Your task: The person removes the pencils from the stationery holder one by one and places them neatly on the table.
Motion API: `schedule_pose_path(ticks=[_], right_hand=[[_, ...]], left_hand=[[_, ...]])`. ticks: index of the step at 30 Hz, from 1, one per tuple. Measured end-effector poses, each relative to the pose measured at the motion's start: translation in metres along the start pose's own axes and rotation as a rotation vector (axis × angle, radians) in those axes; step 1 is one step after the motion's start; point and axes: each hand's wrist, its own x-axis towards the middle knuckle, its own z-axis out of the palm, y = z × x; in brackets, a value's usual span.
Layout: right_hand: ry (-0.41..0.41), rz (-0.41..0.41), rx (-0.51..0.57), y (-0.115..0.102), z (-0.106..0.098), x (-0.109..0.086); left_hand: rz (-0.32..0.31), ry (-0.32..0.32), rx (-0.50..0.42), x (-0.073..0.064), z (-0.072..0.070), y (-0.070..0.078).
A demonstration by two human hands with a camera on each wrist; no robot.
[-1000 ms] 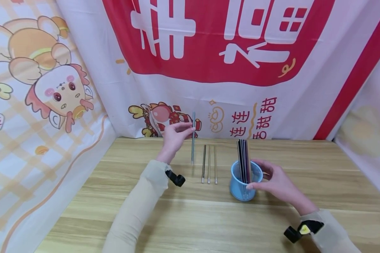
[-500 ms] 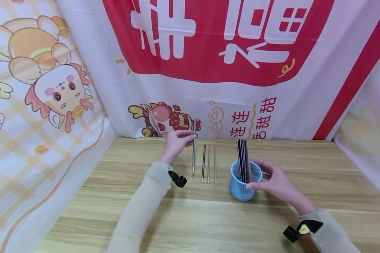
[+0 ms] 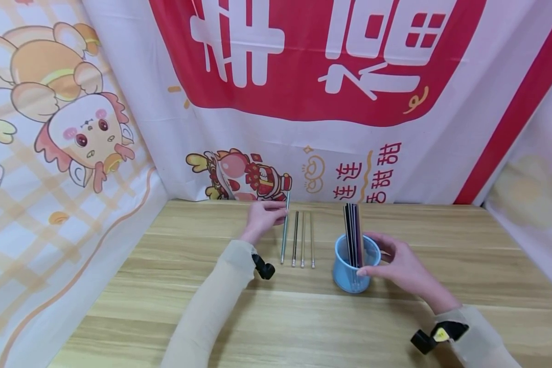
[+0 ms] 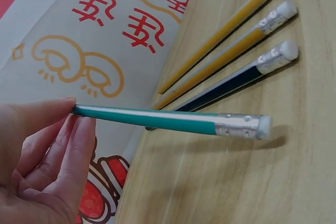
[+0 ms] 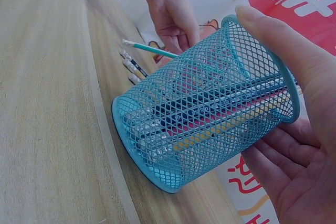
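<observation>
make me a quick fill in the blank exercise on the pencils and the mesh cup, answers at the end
The left hand pinches the green pencil, whose eraser is ____.
Beside it, ____ other pencils lie on the table.
Of these, the one nearest the green pencil is ____.
The right hand holds a mesh cup containing several more ____.

Missing words: white; three; black; pencils

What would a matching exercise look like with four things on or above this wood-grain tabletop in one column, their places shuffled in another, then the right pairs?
1. slim teal white-tipped pencil
2. slim black white-tipped pencil
3. two slim yellow white-tipped pencils
4. light-blue round mesh cup

A. lying on the wood-grain tabletop between the teal pencil and the yellow pair
B. held by the right hand
C. pinched by the left hand
D. lying side by side between the black pencil and the cup

Pairs: 1-C, 2-A, 3-D, 4-B
</observation>
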Motion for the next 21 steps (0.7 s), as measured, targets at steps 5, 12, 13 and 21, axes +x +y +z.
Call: schedule_pose_path(ticks=[5, 12, 13, 21], right_hand=[[0.003, -0.016, 0.008, 0.0, 0.0, 0.0], [0.003, -0.016, 0.006, -0.001, 0.0, -0.001], [0.0, -0.016, 0.008, -0.001, 0.0, -0.001], [0.001, -0.02, 0.024, 0.0, 0.001, -0.001]], left_hand=[[0.007, 0.017, 0.015, 0.0, 0.002, -0.002], [-0.024, 0.035, 0.062, 0.005, 0.004, -0.015], [-0.032, 0.036, 0.074, 0.005, 0.005, -0.016], [-0.091, 0.079, 0.109, 0.004, 0.01, -0.026]])
